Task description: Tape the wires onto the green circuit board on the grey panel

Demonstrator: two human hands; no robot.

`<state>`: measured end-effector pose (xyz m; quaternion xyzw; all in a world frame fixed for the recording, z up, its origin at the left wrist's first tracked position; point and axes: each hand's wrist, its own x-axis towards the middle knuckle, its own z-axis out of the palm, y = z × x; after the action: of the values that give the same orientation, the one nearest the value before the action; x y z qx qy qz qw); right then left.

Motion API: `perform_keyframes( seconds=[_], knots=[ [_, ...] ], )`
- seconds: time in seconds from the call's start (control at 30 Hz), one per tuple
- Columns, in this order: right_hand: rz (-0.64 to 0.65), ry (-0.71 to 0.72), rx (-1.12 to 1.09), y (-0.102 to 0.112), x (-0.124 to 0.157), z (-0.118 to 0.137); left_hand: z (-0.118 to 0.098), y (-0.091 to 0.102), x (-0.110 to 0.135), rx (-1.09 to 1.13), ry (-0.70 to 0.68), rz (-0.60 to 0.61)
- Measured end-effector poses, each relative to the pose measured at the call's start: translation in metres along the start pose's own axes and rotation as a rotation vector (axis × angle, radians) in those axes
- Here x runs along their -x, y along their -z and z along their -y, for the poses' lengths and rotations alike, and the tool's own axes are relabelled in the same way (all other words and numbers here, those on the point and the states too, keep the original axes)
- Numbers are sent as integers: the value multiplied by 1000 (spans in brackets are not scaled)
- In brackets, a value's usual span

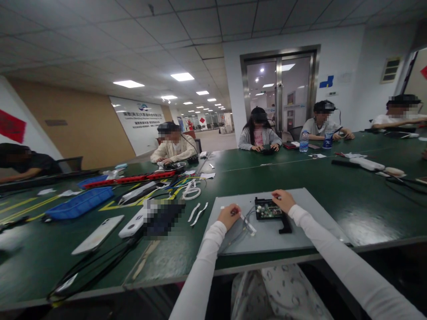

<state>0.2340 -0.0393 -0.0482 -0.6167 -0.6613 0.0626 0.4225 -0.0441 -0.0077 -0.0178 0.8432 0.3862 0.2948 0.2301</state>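
White sleeves (pixel 201 266) are nearest the camera, stretched out above patterned clothing (pixel 283 286) on the lap. Both hands are held over a gray mat (pixel 307 240). Left hand (pixel 229 216): fingertips drawn together at a thin gray cable (pixel 246 222) with a white tag (pixel 252 230); whether the cable is actually pinched can't be told. Right hand (pixel 283 201): fingers curled down at the far right part of a black frame (pixel 285 226); contact seems likely, but anything gripped is hidden.

Step in hand, as judged: cable is handled on the left while the frame is steadied on the right. For the next move, the frame should be kept from sliding and the cable kept slack, clear of the small parts.

Circuit board (pixel 268 210) is seated in the frame, on the mat, between the hands, closer to the right one. It's green, densely populated, with pale parts at its left end; finer detail is too small to read. Frame is dark, with one arm extended toward the near edge.

Further out, two white strips (pixel 199 214), a phone (pixel 98 234) and a blue tray (pixel 80 204) are laid left on the green surface (pixel 240 171). Co-workers (pixel 175 149) are seated beyond.
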Motion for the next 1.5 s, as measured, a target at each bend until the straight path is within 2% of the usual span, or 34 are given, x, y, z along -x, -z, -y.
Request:
perform_keyframes(
  seconds=[0.23,0.4,0.6,0.7,0.87,0.97,1.03,1.13,1.27,1.37,1.5],
  knots=[
    [-68,-95,104,-6,3,-6,-2,0,-1,128,36,-86],
    [-45,-156,130,-11,5,-11,-5,4,-1,237,40,-125],
    [6,-144,103,-9,4,-12,-2,3,-3,418,74,-181],
    [23,-127,78,-8,5,-9,4,7,-6,534,109,-275],
    [55,-65,32,-8,9,-1,15,24,-6,747,209,-517],
    [44,-40,20,-8,10,2,15,32,-2,885,265,-595],
    [18,-29,21,-6,11,4,11,35,1,964,289,-584],
    [-45,-7,30,1,11,13,2,34,5,1040,310,-506],
    [-110,135,-27,15,21,47,-9,25,7,1061,324,-368],
    [-16,295,-107,22,37,83,-10,20,8,1037,327,-293],
    [162,422,-7,22,56,121,-8,16,9,987,329,-268]
  ],
)
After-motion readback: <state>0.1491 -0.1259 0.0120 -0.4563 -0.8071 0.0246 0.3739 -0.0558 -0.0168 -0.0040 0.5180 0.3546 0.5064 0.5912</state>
